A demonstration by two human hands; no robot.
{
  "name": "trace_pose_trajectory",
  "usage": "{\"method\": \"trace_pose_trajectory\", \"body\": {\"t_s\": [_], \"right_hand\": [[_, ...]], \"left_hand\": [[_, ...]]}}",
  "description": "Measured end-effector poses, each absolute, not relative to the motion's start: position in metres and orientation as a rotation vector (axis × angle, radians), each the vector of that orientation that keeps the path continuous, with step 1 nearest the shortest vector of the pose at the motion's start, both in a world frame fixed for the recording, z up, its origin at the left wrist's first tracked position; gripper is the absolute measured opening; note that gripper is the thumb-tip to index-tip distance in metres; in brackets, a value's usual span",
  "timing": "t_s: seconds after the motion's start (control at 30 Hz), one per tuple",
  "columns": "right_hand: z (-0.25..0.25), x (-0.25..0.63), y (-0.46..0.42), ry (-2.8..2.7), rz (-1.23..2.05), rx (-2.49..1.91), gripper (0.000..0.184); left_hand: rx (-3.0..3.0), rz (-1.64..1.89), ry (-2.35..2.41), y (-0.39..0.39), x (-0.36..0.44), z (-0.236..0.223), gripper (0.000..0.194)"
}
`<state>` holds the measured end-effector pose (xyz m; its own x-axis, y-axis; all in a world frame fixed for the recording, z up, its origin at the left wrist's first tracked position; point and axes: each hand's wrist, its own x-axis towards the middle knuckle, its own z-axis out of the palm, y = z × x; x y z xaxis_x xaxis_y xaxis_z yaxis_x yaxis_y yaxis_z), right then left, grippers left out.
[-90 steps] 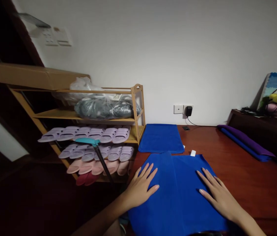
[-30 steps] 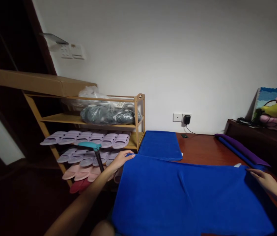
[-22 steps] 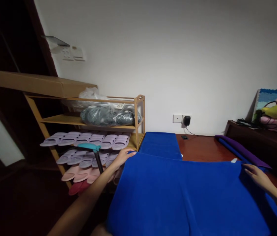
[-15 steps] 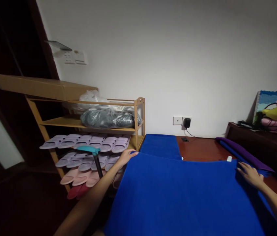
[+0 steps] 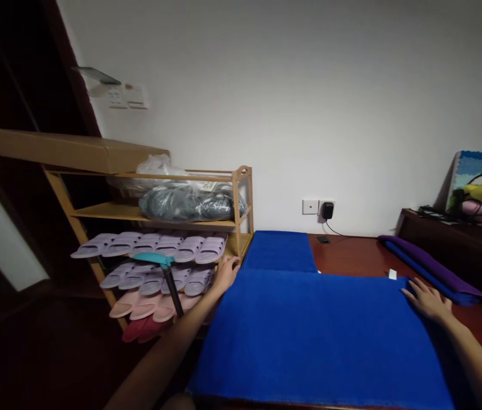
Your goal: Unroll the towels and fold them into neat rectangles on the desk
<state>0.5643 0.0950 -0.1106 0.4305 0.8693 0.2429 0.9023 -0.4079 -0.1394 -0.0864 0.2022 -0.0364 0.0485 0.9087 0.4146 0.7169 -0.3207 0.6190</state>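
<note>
A blue towel (image 5: 322, 336) with a white tag (image 5: 392, 274) lies spread and nearly smooth over the front of the table. At its far left corner is my left hand (image 5: 225, 274), fingers curled and closed on the corner, though the fingertips are partly hidden. My right hand (image 5: 429, 300) rests on the far right corner with its fingers apart and stretched out. Just behind the towel lies a folded blue towel (image 5: 281, 250), its front edge covered by the spread one.
Left of the table stands a wooden shoe rack (image 5: 237, 213) with several slippers (image 5: 190, 247), a plastic-wrapped bundle (image 5: 190, 202) and a cardboard box (image 5: 74, 152). A teal-topped handle (image 5: 155, 259) rises before it. Purple and blue cloths (image 5: 433, 267) lie right. A black plug (image 5: 327, 210) is in the wall.
Earlier both hands lay flat on the folded towel; it was then opened out wide and held by its far corners. Now it has settled flat, and my right hand's fingers have spread.
</note>
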Motion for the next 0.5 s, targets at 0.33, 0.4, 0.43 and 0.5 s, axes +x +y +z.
{"method": "trace_pose_trajectory", "body": {"t_s": [0.33,0.4,0.43,0.5], "right_hand": [[-0.116,0.558,0.067,-1.674,0.044,-2.337,0.076],[-0.118,0.557,0.065,-1.694,0.105,-2.358,0.078],[-0.117,0.555,0.064,-1.704,0.109,-2.374,0.079],[-0.112,0.550,0.062,-1.718,0.069,-2.411,0.079]], "left_hand": [[2.581,0.489,1.413,0.075,-0.084,-0.053,0.058],[2.575,0.447,1.433,0.064,-0.086,-0.057,0.057],[2.572,0.438,1.442,0.062,-0.086,-0.058,0.056],[2.575,0.436,1.446,0.059,-0.086,-0.057,0.055]]}}
